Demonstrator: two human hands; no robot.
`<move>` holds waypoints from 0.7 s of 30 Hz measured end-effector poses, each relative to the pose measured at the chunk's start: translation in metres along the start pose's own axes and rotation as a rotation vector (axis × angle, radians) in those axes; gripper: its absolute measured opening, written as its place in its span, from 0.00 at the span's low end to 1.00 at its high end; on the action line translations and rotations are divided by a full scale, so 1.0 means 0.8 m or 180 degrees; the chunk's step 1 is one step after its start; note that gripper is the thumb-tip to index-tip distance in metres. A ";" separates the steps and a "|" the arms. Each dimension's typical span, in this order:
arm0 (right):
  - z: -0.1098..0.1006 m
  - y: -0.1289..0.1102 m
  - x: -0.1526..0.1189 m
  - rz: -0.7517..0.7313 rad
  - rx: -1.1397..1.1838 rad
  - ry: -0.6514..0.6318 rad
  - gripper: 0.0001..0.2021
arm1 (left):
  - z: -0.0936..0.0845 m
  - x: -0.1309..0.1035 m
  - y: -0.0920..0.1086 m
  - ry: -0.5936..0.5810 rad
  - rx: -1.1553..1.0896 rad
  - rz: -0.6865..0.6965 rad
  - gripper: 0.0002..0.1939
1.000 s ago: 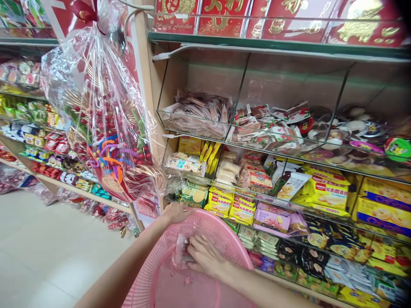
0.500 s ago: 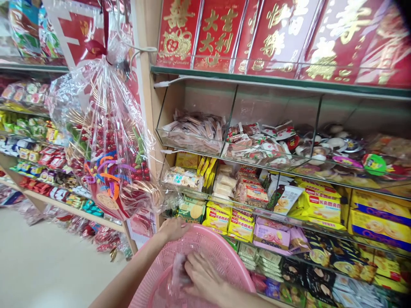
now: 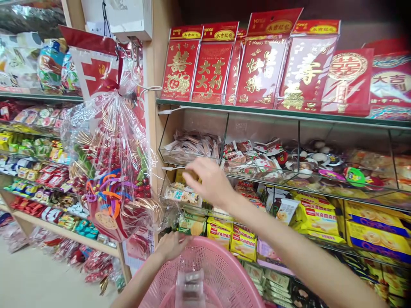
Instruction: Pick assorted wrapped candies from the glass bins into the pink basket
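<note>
My left hand (image 3: 173,246) is closed over the far left rim of a pink perforated plastic basket (image 3: 239,267). Inside the basket lies a clear plastic container or packet (image 3: 190,288), its contents hard to make out. My right hand (image 3: 207,179), a little blurred, is raised in front of the shelves with its fingers loosely bent and apart, and I see nothing in it. It is nearest to a glass-fronted bin of small clear-wrapped packets (image 3: 192,144) and, just below, a white snack pack (image 3: 183,194).
Red envelopes (image 3: 180,64) stand on the upper shelf. Glass dividers (image 3: 298,145) split the bins. Yellow wafer packs (image 3: 316,211) fill a lower shelf. A cellophane-wrapped bouquet (image 3: 109,171) hangs at left, close to the wooden post (image 3: 156,141). Pale floor (image 3: 58,273) shows at lower left.
My right hand has left the clear plastic item in the basket and risen to the shelves. My left hand stays on the rim. The view has tilted up, showing more of the red envelopes.
</note>
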State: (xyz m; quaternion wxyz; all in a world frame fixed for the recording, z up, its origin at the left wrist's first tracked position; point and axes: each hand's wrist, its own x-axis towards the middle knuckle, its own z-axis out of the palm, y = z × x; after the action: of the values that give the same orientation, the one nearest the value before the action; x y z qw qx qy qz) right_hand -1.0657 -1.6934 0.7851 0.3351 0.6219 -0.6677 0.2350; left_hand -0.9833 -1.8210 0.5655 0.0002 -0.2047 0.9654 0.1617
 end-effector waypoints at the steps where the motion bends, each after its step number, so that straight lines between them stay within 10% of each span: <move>1: -0.009 0.012 0.024 0.0092 -0.0250 0.0002 0.12 | 0.001 -0.001 -0.002 0.0047 -0.0007 0.0059 0.33; 7: -0.015 0.066 0.101 0.1030 -0.1574 -0.0839 0.13 | 0.001 -0.006 -0.013 0.0164 0.0025 0.0088 0.34; 21: 0.005 0.073 0.117 0.1858 -0.1492 -0.1292 0.18 | 0.003 -0.012 -0.015 0.0158 0.0054 0.0126 0.35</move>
State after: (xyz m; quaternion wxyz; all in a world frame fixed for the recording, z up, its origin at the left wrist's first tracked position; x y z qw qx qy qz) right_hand -1.1246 -1.7527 0.8577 0.2486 0.3474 -0.9035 0.0346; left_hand -0.9702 -1.8266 0.5599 -0.0253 -0.1895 0.9703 0.1484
